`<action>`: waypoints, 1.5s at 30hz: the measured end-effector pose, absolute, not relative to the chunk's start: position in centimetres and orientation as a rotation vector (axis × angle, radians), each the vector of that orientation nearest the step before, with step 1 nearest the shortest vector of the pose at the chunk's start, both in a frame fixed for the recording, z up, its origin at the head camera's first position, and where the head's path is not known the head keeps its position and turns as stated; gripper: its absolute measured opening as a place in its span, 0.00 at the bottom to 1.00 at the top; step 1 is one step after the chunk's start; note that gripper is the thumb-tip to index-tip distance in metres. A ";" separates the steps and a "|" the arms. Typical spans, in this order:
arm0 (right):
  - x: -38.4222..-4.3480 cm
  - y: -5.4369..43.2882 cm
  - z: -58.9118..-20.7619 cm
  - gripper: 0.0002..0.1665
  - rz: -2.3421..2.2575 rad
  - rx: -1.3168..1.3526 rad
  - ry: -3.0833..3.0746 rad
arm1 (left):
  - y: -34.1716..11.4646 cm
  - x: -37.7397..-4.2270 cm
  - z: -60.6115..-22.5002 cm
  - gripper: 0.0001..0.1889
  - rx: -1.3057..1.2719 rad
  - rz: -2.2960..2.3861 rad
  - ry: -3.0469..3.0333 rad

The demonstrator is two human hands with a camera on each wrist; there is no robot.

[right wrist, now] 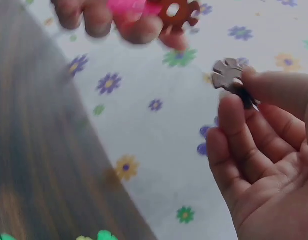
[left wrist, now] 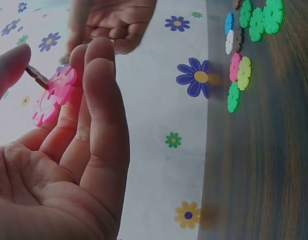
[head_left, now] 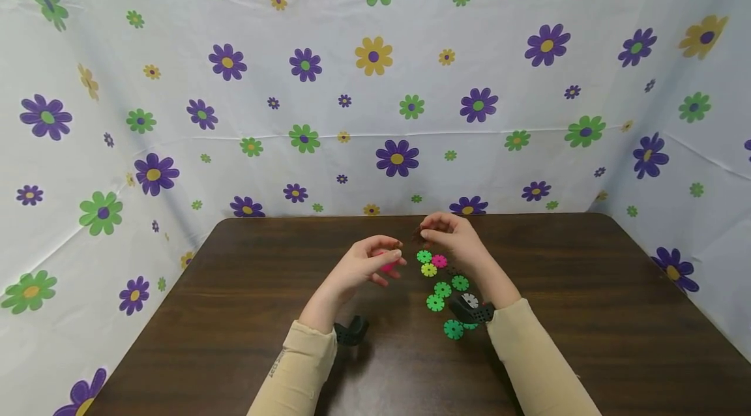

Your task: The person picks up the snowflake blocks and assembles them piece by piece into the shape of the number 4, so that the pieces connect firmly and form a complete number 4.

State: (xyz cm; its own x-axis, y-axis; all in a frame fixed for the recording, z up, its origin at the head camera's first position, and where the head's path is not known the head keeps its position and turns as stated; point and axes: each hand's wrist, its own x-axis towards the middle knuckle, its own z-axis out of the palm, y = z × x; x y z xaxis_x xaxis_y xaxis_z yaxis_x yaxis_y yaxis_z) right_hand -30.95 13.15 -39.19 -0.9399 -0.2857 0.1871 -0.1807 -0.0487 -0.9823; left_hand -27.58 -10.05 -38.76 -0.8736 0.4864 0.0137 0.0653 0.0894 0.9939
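My left hand (head_left: 358, 265) is raised over the table, pinching a pink notched disc (left wrist: 55, 95) joined to a brown disc (right wrist: 180, 15). The brown one shows edge-on under the thumb in the left wrist view. Slightly farther away, my right hand (head_left: 460, 245) holds a dark brown notched disc (right wrist: 227, 76) between thumb and fingertips. Something darker sits just below that disc; whether it is a second piece I cannot tell. The two hands are apart, their fingertips facing each other. Near the right hand lie loose discs: a green disc (head_left: 424, 257), a pink disc (head_left: 439, 261) and a yellow disc (head_left: 429, 270).
Several more green discs (head_left: 442, 289) and a white disc (head_left: 470, 300) lie under the right forearm. A blue disc (left wrist: 229, 23) shows in the left wrist view. Behind the dark wooden table (head_left: 252, 312) hangs a flowered cloth (head_left: 328, 77). Black wrist devices (head_left: 352, 331) are on both wrists.
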 end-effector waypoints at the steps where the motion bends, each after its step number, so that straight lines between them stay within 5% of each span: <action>1: -30.7 13.1 -38.9 0.10 -2.203 -0.520 2.085 | -10.0 -27.6 -38.7 0.19 0.548 1.845 2.059; 18: -28.6 11.5 -37.1 0.16 -2.169 -0.549 2.213 | -9.6 -27.3 -38.4 0.19 0.549 1.804 2.165; 45: -28.4 10.7 -37.2 0.12 -2.062 -0.630 2.341 | -9.5 -27.1 -38.0 0.20 0.495 1.873 2.194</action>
